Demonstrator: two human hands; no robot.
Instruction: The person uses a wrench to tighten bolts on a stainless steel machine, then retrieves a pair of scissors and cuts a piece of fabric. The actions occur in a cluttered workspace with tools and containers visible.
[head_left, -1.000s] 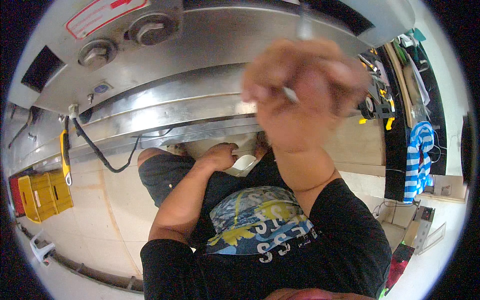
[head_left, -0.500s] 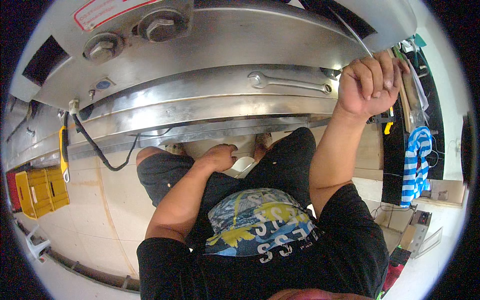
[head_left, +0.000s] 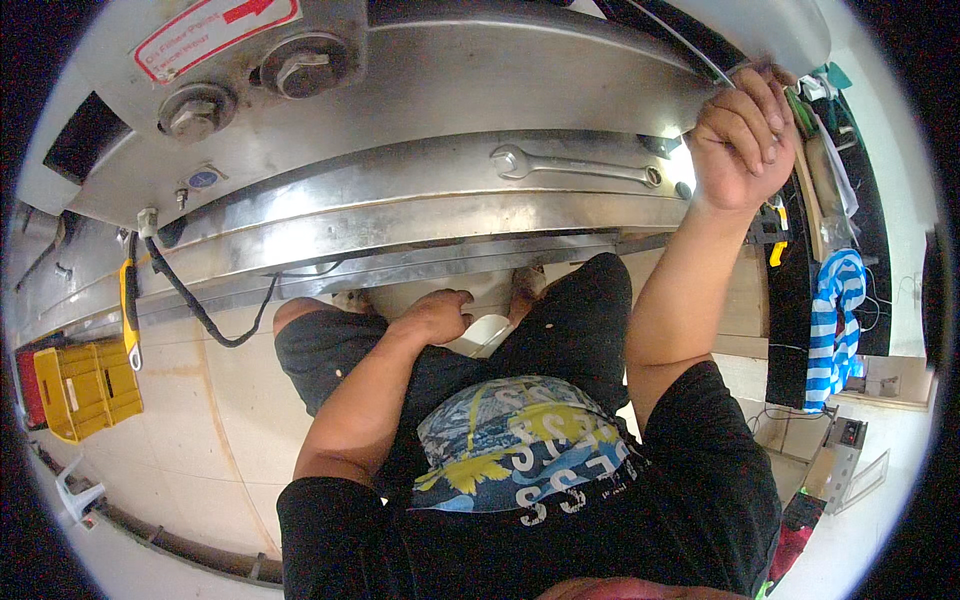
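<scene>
My right hand (head_left: 745, 140) is raised at the upper right, its fingers closed around a thin metal rod (head_left: 680, 40) that angles up toward a dark recess in the steel machine (head_left: 450, 70). Left of that hand, a combination wrench (head_left: 575, 165) lies on the steel ledge (head_left: 420, 210). My left hand (head_left: 440, 318) rests low between my legs, loosely bent with fingers apart and nothing visible in it, beside a white curved object (head_left: 485, 330). Two large bolts (head_left: 305, 72) sit on the machine's front at the upper left.
A black cable (head_left: 200, 310) hangs from the machine beside a yellow-handled tool (head_left: 130, 310). Yellow crates (head_left: 90, 395) and a white plastic stool (head_left: 80, 495) are at left. At right are a shelf of tools (head_left: 775, 230) and a blue-striped cloth (head_left: 835, 320).
My right hand has swung right from the middle, uncovering the wrench, and over the last half second rose slightly with the rod. My left hand has stayed in about the same place.
</scene>
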